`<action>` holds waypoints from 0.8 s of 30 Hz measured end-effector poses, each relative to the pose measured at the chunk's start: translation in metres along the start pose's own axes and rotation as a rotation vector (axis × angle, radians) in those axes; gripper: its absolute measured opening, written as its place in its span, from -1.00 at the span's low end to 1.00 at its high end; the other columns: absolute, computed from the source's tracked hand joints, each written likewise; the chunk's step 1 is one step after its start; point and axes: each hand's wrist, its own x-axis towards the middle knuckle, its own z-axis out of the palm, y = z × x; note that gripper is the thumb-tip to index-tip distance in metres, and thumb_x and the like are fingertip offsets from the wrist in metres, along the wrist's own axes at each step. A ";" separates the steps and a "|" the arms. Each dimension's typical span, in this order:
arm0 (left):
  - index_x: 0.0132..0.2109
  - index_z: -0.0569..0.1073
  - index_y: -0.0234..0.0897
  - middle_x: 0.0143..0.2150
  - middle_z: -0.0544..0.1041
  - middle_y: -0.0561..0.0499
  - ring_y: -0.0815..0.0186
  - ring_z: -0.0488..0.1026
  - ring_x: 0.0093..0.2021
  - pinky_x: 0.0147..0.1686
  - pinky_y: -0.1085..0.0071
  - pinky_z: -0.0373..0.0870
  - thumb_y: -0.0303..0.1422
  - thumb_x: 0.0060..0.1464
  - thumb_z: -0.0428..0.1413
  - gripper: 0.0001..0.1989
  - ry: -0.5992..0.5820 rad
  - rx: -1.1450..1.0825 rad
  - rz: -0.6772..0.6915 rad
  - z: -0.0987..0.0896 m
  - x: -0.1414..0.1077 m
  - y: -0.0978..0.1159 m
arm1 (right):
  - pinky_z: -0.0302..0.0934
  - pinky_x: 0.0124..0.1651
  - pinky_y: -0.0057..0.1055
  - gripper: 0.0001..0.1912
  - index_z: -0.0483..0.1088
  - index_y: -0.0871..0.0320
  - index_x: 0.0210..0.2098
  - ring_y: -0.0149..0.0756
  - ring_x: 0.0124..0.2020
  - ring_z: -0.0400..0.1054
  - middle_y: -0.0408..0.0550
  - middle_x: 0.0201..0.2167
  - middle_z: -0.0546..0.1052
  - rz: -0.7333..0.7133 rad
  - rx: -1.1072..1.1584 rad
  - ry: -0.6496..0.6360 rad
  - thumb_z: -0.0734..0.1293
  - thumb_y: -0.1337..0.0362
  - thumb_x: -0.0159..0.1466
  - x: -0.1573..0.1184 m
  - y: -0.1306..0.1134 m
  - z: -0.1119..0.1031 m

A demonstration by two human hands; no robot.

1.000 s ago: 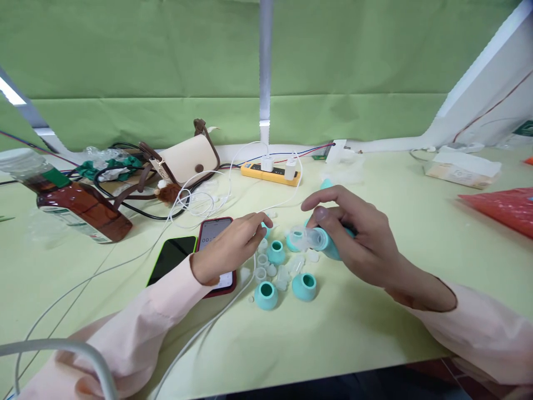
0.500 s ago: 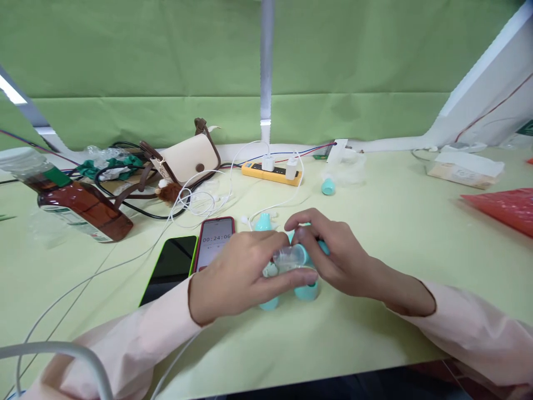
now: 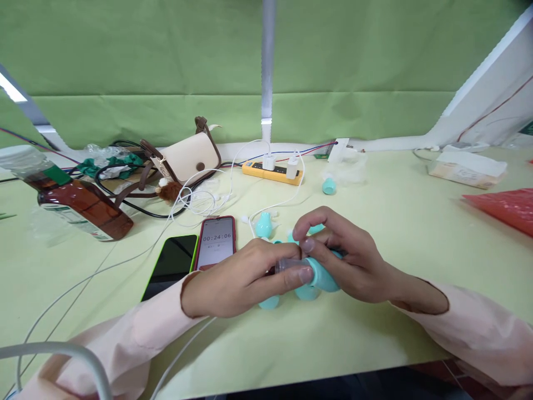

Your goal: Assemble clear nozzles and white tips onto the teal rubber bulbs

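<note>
A clear plastic tube (image 3: 287,265) is pinched between the thumb and fingers of my left hand (image 3: 245,275). Its right end meets a rounded turquoise piece (image 3: 323,275), which lies under the curled fingers of my right hand (image 3: 350,255). My right thumb and index finger come close together above where the two parts meet. Several more turquoise pieces stand on the table around my hands: one (image 3: 264,224) behind my left hand, one (image 3: 268,302) in front of it, and another (image 3: 307,292) below the held parts. My fingers partly hide others.
Two phones (image 3: 216,241) (image 3: 171,266) lie left of my hands, with white cables beside them. Farther back are a bag (image 3: 191,158), a yellow power strip (image 3: 272,173) and a lone turquoise piece (image 3: 328,186). A brown bottle (image 3: 87,208) leans at left; red packaging (image 3: 506,208) lies right.
The rounded turquoise piece in my hands now shows clearly against the tube's right end. My right hand has shifted slightly right, and the turquoise piece behind my left hand is more exposed.
</note>
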 end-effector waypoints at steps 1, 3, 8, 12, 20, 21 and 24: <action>-0.43 0.19 -0.27 -0.59 0.17 0.17 0.47 0.15 -0.58 -0.53 0.54 0.12 -0.34 0.18 -0.18 -0.78 -0.010 -0.035 -0.010 0.000 0.000 0.000 | 0.03 -0.64 -0.63 -0.90 0.13 0.11 -0.26 -0.59 -0.63 0.15 -0.23 -0.53 0.27 0.007 0.027 -0.006 0.06 0.40 0.26 0.000 0.000 0.000; -0.42 0.21 -0.28 -0.57 0.21 0.15 0.46 0.19 -0.56 -0.52 0.54 0.16 -0.34 0.18 -0.18 -0.78 -0.032 -0.094 -0.034 0.002 0.000 -0.001 | 0.04 -0.65 -0.63 -0.90 0.13 0.11 -0.25 -0.58 -0.63 0.18 -0.22 -0.53 0.29 0.022 0.072 -0.022 0.05 0.39 0.27 0.000 0.001 0.000; -0.47 0.20 -0.27 -0.58 0.22 0.12 0.45 0.16 -0.58 -0.55 0.52 0.19 -0.31 0.18 -0.23 -0.71 -0.043 -0.265 -0.056 0.000 -0.003 -0.001 | 0.05 -0.65 -0.60 -0.93 0.13 0.12 -0.26 -0.55 -0.64 0.17 -0.20 -0.55 0.30 0.050 0.147 -0.055 0.07 0.32 0.28 -0.001 0.001 -0.003; -0.45 0.27 -0.26 -0.57 0.24 0.10 0.45 0.18 -0.58 -0.59 0.55 0.20 -0.27 0.17 -0.22 -0.69 0.038 -0.258 -0.017 -0.008 -0.011 0.010 | 0.02 -0.66 -0.58 -0.94 0.11 0.11 -0.30 -0.54 -0.68 0.13 -0.23 -0.61 0.28 0.096 0.263 0.013 0.06 0.28 0.28 0.000 -0.002 -0.006; -0.26 0.35 -0.30 -0.46 0.39 0.07 0.37 0.33 -0.46 -0.46 0.47 0.25 -0.27 0.10 -0.05 -0.81 0.203 0.359 -0.144 -0.006 -0.006 0.011 | 0.11 -0.51 -0.48 -0.77 0.12 0.12 -0.22 -0.45 -0.55 0.21 -0.20 -0.55 0.31 0.163 0.288 0.084 0.20 0.27 0.13 0.016 0.011 -0.020; -0.25 0.36 -0.32 -0.45 0.39 0.05 0.34 0.33 -0.45 -0.45 0.44 0.25 -0.26 0.09 -0.04 -0.79 0.195 0.448 -0.150 -0.002 -0.004 0.007 | 0.11 -0.49 -0.48 -0.74 0.12 0.13 -0.22 -0.44 -0.53 0.21 -0.20 -0.54 0.31 0.172 0.276 0.091 0.23 0.32 0.09 0.017 0.013 -0.022; -0.20 0.38 -0.34 -0.38 0.41 -0.03 0.26 0.35 -0.39 -0.42 0.37 0.28 -0.28 0.09 -0.05 -0.77 0.099 0.580 -0.169 0.009 0.002 -0.004 | 0.12 -0.48 -0.46 -0.75 0.11 0.13 -0.25 -0.43 -0.51 0.21 -0.20 -0.55 0.29 0.201 0.275 0.127 0.19 0.40 0.05 0.019 0.016 -0.024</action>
